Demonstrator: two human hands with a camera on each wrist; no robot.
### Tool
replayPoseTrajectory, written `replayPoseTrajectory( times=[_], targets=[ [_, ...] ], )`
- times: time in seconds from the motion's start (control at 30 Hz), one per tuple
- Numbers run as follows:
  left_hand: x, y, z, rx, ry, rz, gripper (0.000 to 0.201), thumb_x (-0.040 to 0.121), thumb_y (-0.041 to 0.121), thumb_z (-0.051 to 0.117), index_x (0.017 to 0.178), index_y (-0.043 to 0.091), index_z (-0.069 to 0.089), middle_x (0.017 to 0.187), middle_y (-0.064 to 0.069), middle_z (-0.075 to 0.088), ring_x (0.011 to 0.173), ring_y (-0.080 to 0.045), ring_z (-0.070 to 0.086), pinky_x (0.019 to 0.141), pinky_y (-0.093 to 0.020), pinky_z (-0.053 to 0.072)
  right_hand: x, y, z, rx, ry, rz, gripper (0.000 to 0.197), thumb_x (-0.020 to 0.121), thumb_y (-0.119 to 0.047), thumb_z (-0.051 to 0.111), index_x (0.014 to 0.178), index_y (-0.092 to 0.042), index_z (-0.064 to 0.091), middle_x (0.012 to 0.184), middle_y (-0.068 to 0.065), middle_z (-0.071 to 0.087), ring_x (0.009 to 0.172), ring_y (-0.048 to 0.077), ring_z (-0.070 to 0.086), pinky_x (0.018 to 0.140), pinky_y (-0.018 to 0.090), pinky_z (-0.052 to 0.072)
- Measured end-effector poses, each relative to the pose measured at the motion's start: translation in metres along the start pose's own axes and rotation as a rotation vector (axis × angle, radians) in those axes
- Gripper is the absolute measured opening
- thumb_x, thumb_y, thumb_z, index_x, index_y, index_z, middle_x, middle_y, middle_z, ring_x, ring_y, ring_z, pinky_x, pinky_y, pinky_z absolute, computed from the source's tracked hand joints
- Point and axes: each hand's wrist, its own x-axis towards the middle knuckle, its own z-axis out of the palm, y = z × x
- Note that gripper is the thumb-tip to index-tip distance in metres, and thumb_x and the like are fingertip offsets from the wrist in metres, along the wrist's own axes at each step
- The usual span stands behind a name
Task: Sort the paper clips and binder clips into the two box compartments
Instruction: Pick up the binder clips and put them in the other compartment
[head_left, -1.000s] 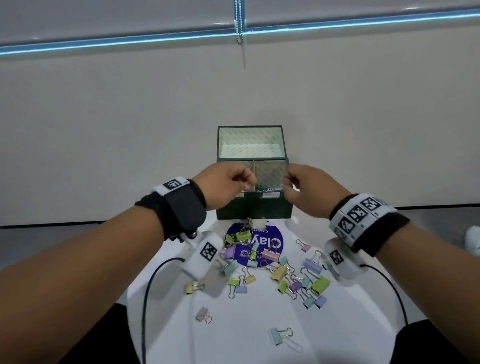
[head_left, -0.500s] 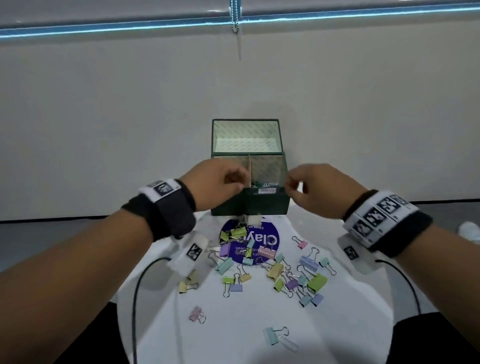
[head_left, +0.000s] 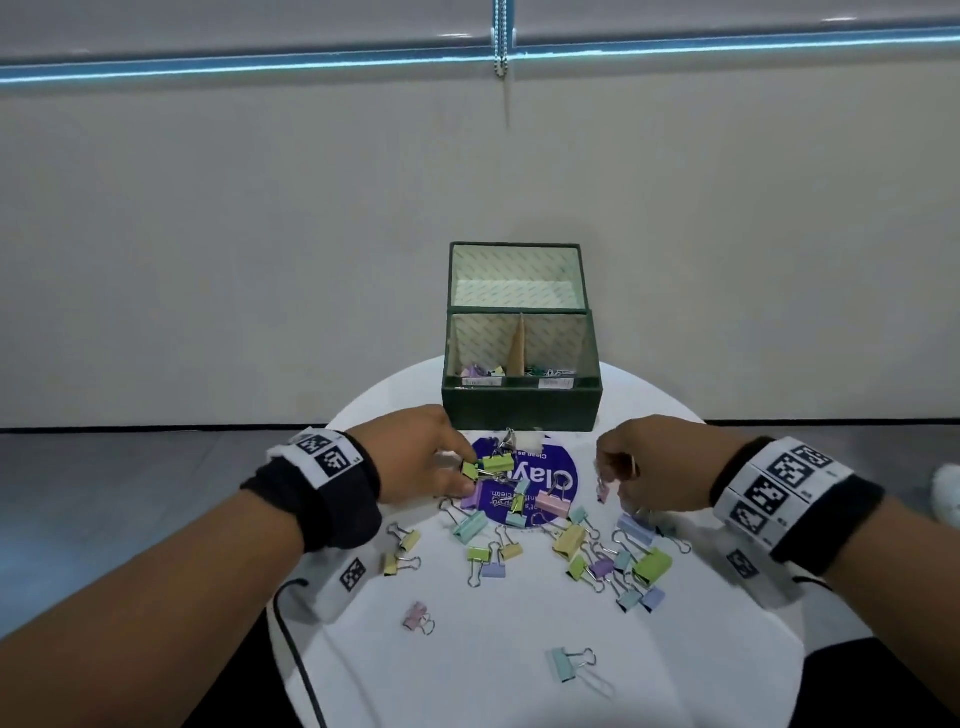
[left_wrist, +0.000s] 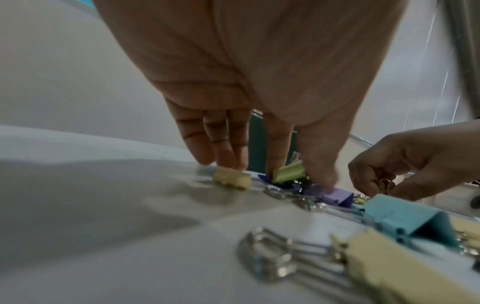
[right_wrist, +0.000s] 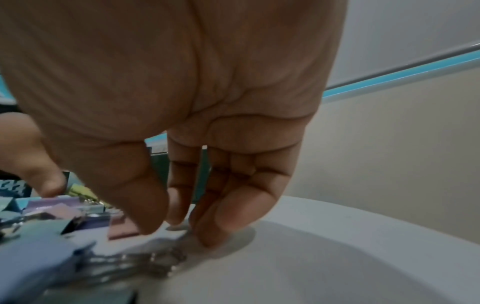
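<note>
Hands pick again: our left hand (head_left: 415, 457) pinches a green binder clip (head_left: 496, 464), right hand (head_left: 644, 467) curls, contents unclear; next, the box (head_left: 521, 405).

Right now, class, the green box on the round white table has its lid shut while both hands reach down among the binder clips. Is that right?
Not quite. The head view shows the green box with its lid standing open, both compartments exposed. The rest holds: it sits on the round white table, and the left hand and right hand reach down among the binder clips.
</note>
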Motion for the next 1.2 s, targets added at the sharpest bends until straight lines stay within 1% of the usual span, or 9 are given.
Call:
replayPoseTrajectory(
  times=[0.1,0.3,0.43,0.5,0.6,0.7,0.83,1.03,1.2],
  targets=[
    [0.0,0.001,0.002,0.018,0.031,0.011,0.04,0.08,0.06,0.067,0.115,0.039,0.065,0.112,0.014,0.052,0.101,-0.009,0.054,0.091,-0.032,0.05,-0.001,-0.01,-0.001,0.062,-0.054,-0.043,0.036,0.082,-0.018,0.069,0.109,-0.041,0.064,0.102,-0.017,0.063,0.092,0.006,0.058,0.078,0.022,0.051],
    [-0.011,-0.001,0.001,-0.068,0.17,0.058,0.034,0.074,0.045,0.077,0.095,0.035,0.052,0.09,0.015,0.056,0.083,-0.01,0.056,0.077,-0.033,0.054,0.003,-0.016,0.004,0.01,-0.032,-0.092,0.009,0.087,-0.027,0.071,0.089,-0.031,0.063,0.088,-0.011,0.065,0.084,0.009,0.06,0.07,0.019,0.046],
    [-0.015,-0.008,-0.004,-0.06,0.339,0.026,0.029,0.083,0.034,0.07,0.106,0.032,0.054,0.086,0.015,0.059,0.079,-0.009,0.058,0.076,-0.032,0.054,0.002,-0.015,-0.006,0.164,0.059,-0.058,0.013,0.084,-0.016,0.061,0.087,-0.028,0.059,0.088,-0.01,0.068,0.084,0.014,0.064,0.074,0.028,0.055],
    [-0.017,-0.017,-0.007,-0.112,0.389,-0.022,0.032,0.087,0.026,0.065,0.117,0.031,0.055,0.081,0.015,0.061,0.075,-0.006,0.059,0.074,-0.027,0.051,0.003,-0.019,-0.011,0.328,0.13,-0.061,0.019,0.084,-0.005,0.053,0.082,-0.024,0.053,0.082,-0.007,0.066,0.074,0.017,0.064,0.067,0.033,0.055],
    [-0.02,-0.029,-0.012,-0.212,0.341,-0.116,0.026,0.084,0.027,0.07,0.108,0.03,0.059,0.08,0.015,0.064,0.076,-0.004,0.06,0.077,-0.029,0.052,0.008,-0.033,-0.011,0.308,0.063,-0.047,0.022,0.083,0.001,0.047,0.08,-0.021,0.047,0.083,0.002,0.06,0.077,0.02,0.055,0.063,0.026,0.042],
    [-0.023,-0.029,-0.01,-0.279,0.206,-0.106,0.027,0.077,0.028,0.079,0.097,0.033,0.062,0.092,0.015,0.066,0.077,-0.003,0.061,0.074,-0.023,0.05,0.018,-0.056,-0.004,0.185,-0.037,-0.009,0.01,0.086,-0.022,0.063,0.084,-0.021,0.053,0.091,0.003,0.063,0.081,0.018,0.054,0.068,0.028,0.046],
    [-0.025,-0.02,-0.001,-0.056,0.099,-0.03,0.027,0.082,0.031,0.071,0.106,0.036,0.06,0.103,0.018,0.061,0.089,-0.005,0.059,0.071,-0.016,0.042,0.03,-0.076,-0.002,0.024,0.043,0.008,0.028,0.094,-0.044,0.059,0.096,-0.018,0.066,0.09,0.001,0.065,0.084,0.018,0.061,0.074,0.03,0.052],
    [-0.022,-0.021,0.007,0.026,0.117,-0.004,0.026,0.082,0.028,0.064,0.103,0.037,0.052,0.094,0.016,0.059,0.084,-0.009,0.057,0.073,-0.023,0.048,0.036,-0.09,-0.001,-0.022,-0.032,-0.02,0.018,0.093,-0.024,0.058,0.101,-0.012,0.068,0.095,0.006,0.067,0.089,0.022,0.064,0.081,0.033,0.057],
    [-0.024,-0.027,0.003,0.027,0.136,-0.013,0.025,0.078,0.032,0.065,0.098,0.038,0.051,0.091,0.013,0.061,0.081,-0.011,0.056,0.072,-0.027,0.051,0.038,-0.085,-0.024,0.212,0.054,-0.107,0.013,0.085,-0.021,0.066,0.089,-0.009,0.068,0.088,0.007,0.07,0.073,0.016,0.059,0.075,0.035,0.058]
  ],
)
